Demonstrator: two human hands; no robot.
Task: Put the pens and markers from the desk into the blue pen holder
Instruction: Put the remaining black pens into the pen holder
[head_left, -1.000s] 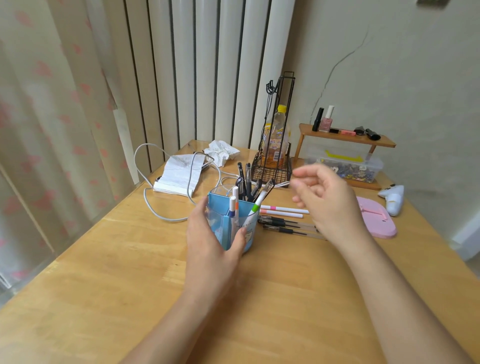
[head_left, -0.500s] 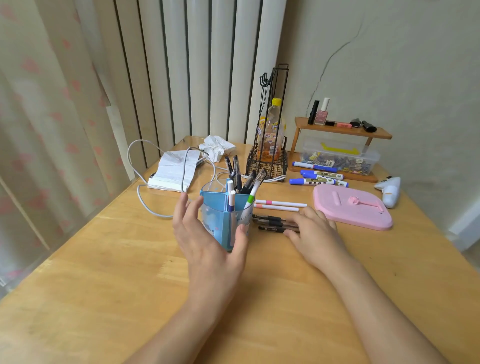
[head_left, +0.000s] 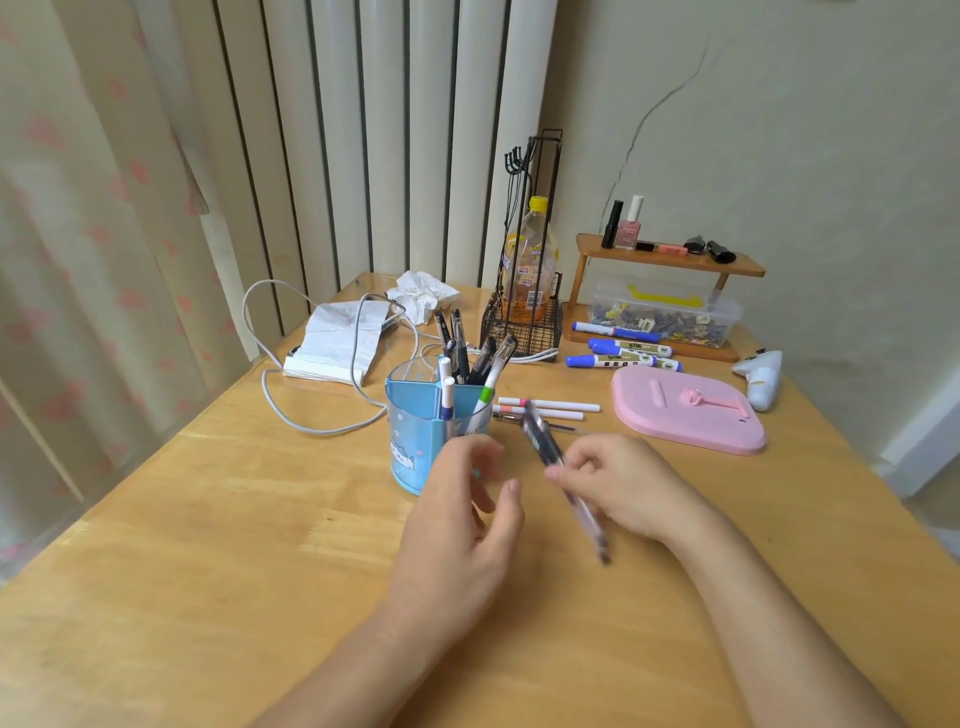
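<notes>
The blue pen holder (head_left: 410, 441) stands mid-desk with several pens and markers upright in it. My left hand (head_left: 462, 525) hovers just in front of it, fingers apart, holding nothing. My right hand (head_left: 628, 483) grips dark gel pens (head_left: 545, 441), blurred, tilted up off the desk to the right of the holder. Two white markers (head_left: 550, 405) with pink and orange bands lie behind them, and another thin pen lies beside these. Three blue-capped whiteboard markers (head_left: 623, 348) lie farther back.
A pink flat stand (head_left: 691, 415) and a white gadget (head_left: 758, 379) lie at right. A wire basket with a bottle (head_left: 524, 322), a small wooden shelf (head_left: 670, 260) over a clear box, a white cable (head_left: 311, 415), folded paper and crumpled tissue fill the back.
My right hand has lifted the dark pens off the desk and pulled them toward me. My left hand has let go of the holder's side and drawn back slightly.
</notes>
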